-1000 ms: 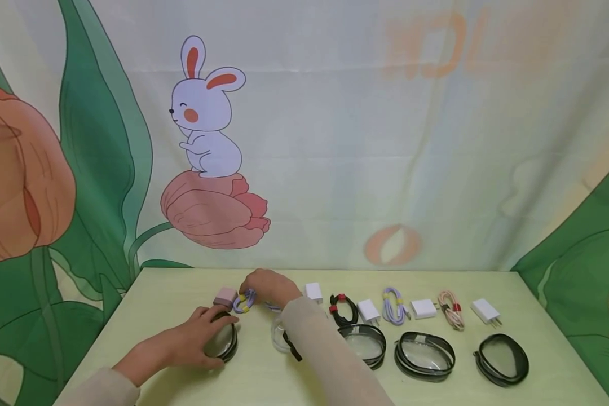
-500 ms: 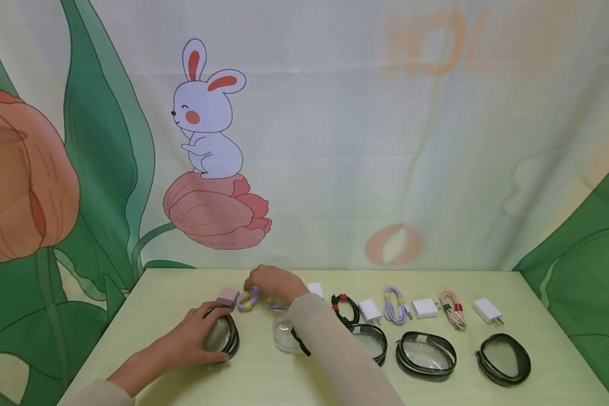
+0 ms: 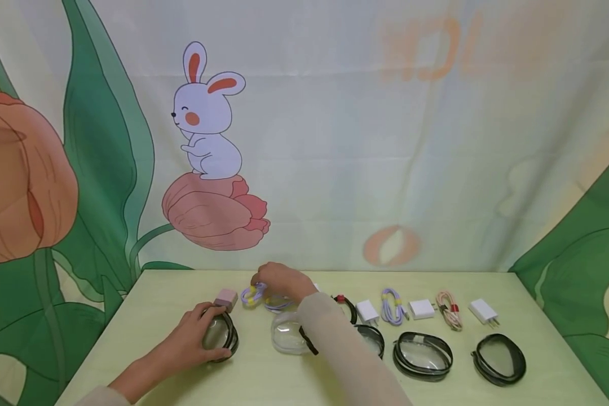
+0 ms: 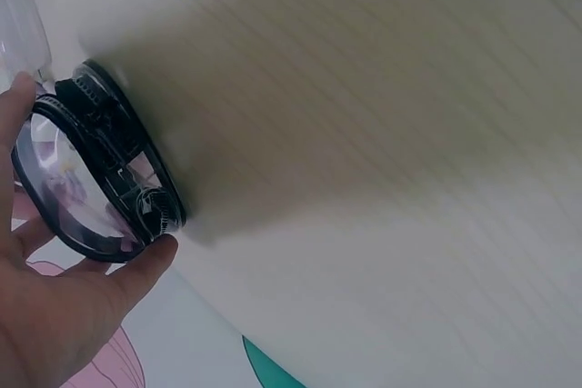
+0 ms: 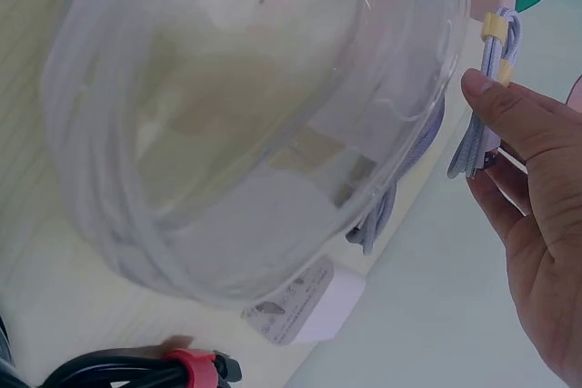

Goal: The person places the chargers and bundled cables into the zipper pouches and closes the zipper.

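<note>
Black-edged pouches at the right: two rounded clear ones, the oval pouch (image 3: 423,356) and the end pouch (image 3: 500,360), lie apart on the worktop (image 3: 254,378); another, the part-hidden pouch (image 3: 374,341), shows past the right sleeve (image 3: 342,347).
Left hand (image 3: 189,336): spread round a small pouch (image 4: 100,165), thumb on one side, fingers on the other.
Small pouch, looks: oval, see-through face and sides, black edging and a dark zip; pinkish shapes show through, though I cannot tell what they are.
Clear pouch (image 3: 286,334): pale-rimmed, between the hands.
Right hand (image 3: 284,282): narrowed, pinching a purple cable (image 5: 496,56) between thumb and fingers.
Purple cable, looks: wound into a small bundle, braided, tied with yellow bands, loose strands hanging down.
Purple cable, place: towards the far edge, just right of the pink plug (image 3: 226,299); whether it touches the worktop I cannot tell.
Farther row: second purple bundle (image 3: 277,306), red-tied black cable (image 3: 352,310), white plug (image 3: 421,309).
Backdrop (image 3: 314,141): pale cloth, rabbit (image 3: 205,124) on a tulip.
</note>
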The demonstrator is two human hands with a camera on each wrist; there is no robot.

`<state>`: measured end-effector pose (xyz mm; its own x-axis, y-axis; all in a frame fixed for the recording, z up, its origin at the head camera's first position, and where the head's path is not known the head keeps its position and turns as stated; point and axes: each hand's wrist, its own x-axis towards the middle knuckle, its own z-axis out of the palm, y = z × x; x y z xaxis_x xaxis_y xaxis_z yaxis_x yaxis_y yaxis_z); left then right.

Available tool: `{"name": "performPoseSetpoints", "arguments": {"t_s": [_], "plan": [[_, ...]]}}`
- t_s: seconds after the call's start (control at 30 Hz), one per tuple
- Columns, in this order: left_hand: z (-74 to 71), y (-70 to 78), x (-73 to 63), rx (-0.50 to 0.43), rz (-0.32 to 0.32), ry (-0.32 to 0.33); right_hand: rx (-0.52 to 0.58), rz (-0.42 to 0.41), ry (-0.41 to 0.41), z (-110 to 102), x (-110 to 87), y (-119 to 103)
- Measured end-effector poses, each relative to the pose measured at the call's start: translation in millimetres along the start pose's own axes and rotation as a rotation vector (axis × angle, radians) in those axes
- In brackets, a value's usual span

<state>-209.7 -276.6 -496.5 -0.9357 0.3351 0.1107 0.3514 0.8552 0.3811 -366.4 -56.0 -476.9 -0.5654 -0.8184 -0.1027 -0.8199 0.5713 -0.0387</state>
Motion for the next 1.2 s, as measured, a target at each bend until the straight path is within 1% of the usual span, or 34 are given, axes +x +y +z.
{"name": "performPoseSetpoints", "arguments": {"t_s": [0.13, 0.2, 0.37, 0.43, 0.63, 0.7, 0.83, 0.97, 1.07, 1.2], "plan": [[0.5, -0.2, -0.7, -0.008, -0.007, 0.012, 0.046, 0.02, -0.007, -3, -3.6, -1], [0.5, 0.5, -0.8, -0.018, -0.02, 0.012, 0.048, 0.019, -0.019, -4, -5.5, -1], [0.4, 5.4, -1.2, -0.044, -0.086, -0.007, 0.031, -0.006, -0.034, -5, -8.0, -1], [0.6, 6.7, -1.4, -0.046, -0.108, -0.013, 0.041, -0.012, -0.032, -4, -8.6, 0], [2.5, 8.7, -2.8, -0.039, -0.139, -0.005, 0.06, -0.027, -0.025, -3, -13.6, 3], [3.1, 9.0, -3.4, -0.04, -0.144, 0.007, 0.046, -0.037, -0.019, -3, -14.9, 2], [3.7, 10.4, -0.6, -0.039, -0.141, 0.03, 0.002, -0.085, -0.013, -4, -17.1, 0], [4.8, 12.1, 3.2, -0.04, -0.123, 0.05, -0.036, -0.109, 0.006, -5, -18.3, -6], [6.7, 14.2, 4.4, -0.045, -0.126, 0.05, -0.051, -0.121, 0.023, -5, -19.1, -11], [9.0, 16.4, 3.4, -0.047, -0.153, 0.04, -0.043, -0.157, 0.031, -4, -19.7, -19]]}}
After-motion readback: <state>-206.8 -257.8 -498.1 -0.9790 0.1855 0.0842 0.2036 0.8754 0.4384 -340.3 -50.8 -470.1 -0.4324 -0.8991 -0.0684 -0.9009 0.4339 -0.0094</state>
